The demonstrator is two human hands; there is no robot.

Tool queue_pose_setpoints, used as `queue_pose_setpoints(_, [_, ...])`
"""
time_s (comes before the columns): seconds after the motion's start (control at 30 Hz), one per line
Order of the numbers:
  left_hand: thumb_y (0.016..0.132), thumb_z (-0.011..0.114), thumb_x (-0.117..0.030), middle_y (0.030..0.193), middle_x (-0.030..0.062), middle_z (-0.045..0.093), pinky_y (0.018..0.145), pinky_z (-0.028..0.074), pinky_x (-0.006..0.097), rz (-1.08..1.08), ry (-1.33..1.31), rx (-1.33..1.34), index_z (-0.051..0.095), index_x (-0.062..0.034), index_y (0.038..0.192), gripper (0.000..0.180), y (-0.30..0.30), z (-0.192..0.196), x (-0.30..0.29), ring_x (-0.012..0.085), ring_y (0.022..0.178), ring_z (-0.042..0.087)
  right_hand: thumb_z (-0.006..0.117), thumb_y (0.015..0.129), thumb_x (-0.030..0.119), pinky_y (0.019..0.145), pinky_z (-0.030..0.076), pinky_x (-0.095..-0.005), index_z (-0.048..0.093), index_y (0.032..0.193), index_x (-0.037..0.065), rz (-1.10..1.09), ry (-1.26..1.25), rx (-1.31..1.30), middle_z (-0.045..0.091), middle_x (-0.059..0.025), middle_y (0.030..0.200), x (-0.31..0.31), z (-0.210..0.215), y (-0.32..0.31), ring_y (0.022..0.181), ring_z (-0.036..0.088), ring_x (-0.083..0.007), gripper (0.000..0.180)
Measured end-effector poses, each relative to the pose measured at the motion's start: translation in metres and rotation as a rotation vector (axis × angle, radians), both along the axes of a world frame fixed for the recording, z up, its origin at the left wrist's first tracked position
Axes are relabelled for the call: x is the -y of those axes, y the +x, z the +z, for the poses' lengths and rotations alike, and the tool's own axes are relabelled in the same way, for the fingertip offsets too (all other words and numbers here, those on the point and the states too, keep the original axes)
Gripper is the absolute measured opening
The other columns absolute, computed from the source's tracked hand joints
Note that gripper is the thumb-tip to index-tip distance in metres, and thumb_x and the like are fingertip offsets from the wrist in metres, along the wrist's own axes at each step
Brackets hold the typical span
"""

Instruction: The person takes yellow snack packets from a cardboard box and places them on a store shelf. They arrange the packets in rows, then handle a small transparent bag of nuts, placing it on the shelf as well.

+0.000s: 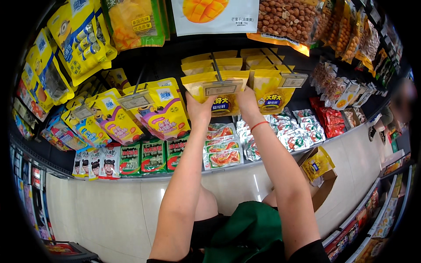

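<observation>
Bag (227,106), yellow, upright: left hand (199,107) grips its left edge, right hand (248,104) grips its right edge. Tag holder (222,87) sits between the hands; second yellow bag (268,93) hangs just right of them.

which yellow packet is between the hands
The central front hanging packet, flanked by the left hand and right hand; the matching packet to its right hangs outside them, and another sits in the cardboard box.
</observation>
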State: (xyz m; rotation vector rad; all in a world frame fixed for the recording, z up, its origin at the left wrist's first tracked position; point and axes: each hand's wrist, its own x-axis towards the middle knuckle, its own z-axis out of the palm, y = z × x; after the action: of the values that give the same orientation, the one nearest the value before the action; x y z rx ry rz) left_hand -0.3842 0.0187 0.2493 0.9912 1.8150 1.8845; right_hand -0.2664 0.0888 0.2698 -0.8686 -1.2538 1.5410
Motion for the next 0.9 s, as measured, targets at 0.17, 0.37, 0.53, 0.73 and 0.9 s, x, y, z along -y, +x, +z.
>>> queue_pose_setpoints(0.17, [0.073, 0.076, -0.012, 0.115, 0.0112, 0.057, 0.090, 0.043, 0.029, -0.118, -0.013, 0.073, 0.040, 0.0001, 0.123, 0.063, -0.006, -0.007, 0.006, 0.0196, 0.104, 0.056, 0.070, 0.082, 0.023, 0.078, 0.045, -0.0247, 0.056, 0.113, -0.005, 0.092, 0.049, 0.101, 0.063, -0.0071, 0.103, 0.015, -0.021, 0.016, 0.088, 0.057, -0.0119, 0.043])
queue_pose_setpoints(0.37, [0.075, 0.076, -0.018, 0.117, 0.0100, 0.057, 0.090, 0.043, 0.029, -0.282, -0.103, 0.111, 0.041, -0.0010, 0.125, 0.064, -0.010, -0.010, 0.017, 0.0188, 0.105, 0.055, 0.072, 0.080, 0.018, 0.082, 0.046, -0.0249, 0.054, 0.117, -0.002, 0.166, 0.148, 0.170, 0.063, -0.0073, 0.106, 0.014, -0.047, 0.034, 0.093, 0.058, -0.0122, 0.047])
queue_pose_setpoints(0.53, [0.076, 0.075, -0.020, 0.121, 0.0100, 0.055, 0.092, 0.042, 0.030, -0.329, -0.154, 0.116, 0.038, -0.0027, 0.130, 0.068, -0.010, -0.011, 0.024, 0.0187, 0.109, 0.053, 0.067, 0.084, 0.027, 0.079, 0.045, -0.0237, 0.055, 0.119, 0.003, 0.279, 0.026, 0.093, 0.061, -0.0030, 0.108, 0.018, -0.037, 0.046, 0.094, 0.056, -0.0105, 0.044])
queue_pose_setpoints(0.73, [0.077, 0.074, -0.020, 0.122, 0.0096, 0.055, 0.094, 0.041, 0.030, -0.372, -0.186, 0.101, 0.038, -0.0022, 0.130, 0.066, -0.008, -0.008, 0.030, 0.0193, 0.111, 0.052, 0.062, 0.088, 0.028, 0.082, 0.043, -0.0231, 0.055, 0.120, 0.003, 0.323, -0.015, -0.087, 0.060, -0.0024, 0.108, 0.009, -0.035, 0.049, 0.096, 0.055, -0.0098, 0.041])
queue_pose_setpoints(0.9, [0.076, 0.074, -0.015, 0.116, 0.0097, 0.058, 0.089, 0.044, 0.029, -0.355, -0.052, 0.072, 0.043, -0.0014, 0.123, 0.058, -0.013, -0.018, 0.030, 0.0183, 0.104, 0.055, 0.061, 0.089, 0.026, 0.084, 0.043, -0.0233, 0.054, 0.120, 0.001, 0.194, -0.039, -0.153, 0.060, -0.0036, 0.111, 0.020, -0.044, 0.035, 0.097, 0.055, -0.0098, 0.040])
